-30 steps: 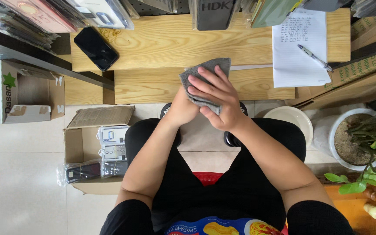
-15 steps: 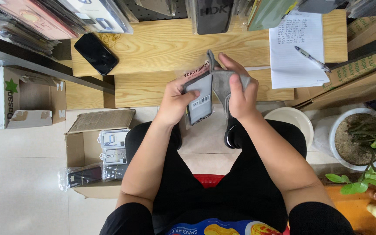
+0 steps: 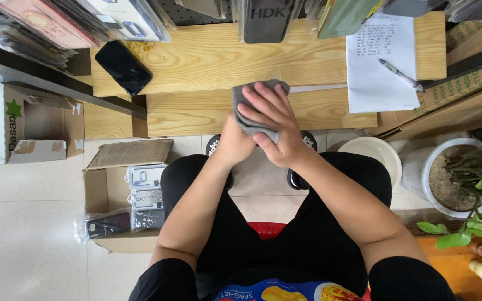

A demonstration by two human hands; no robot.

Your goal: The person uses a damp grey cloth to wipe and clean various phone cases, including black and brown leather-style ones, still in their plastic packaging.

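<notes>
My right hand (image 3: 274, 125) lies flat over a grey cloth (image 3: 246, 100) and presses it against what my left hand (image 3: 232, 146) holds from below. That item is hidden under the cloth and my fingers; half a second ago it showed as a flat, phone-sized slab. Both hands are raised over my lap, just in front of the lower wooden shelf (image 3: 196, 114) of the desk.
A black phone (image 3: 123, 67) lies on the desk top at the left. A handwritten sheet (image 3: 383, 61) with a pen (image 3: 401, 75) lies at the right. An open cardboard box (image 3: 135, 195) of packaged items stands on the floor to the left. A white bowl (image 3: 375, 153) and a potted plant (image 3: 453, 178) stand to the right.
Half a second ago my hands were apart, the left showing the flat slab and the right holding the cloth. Now the right hand has brought the cloth back over it.
</notes>
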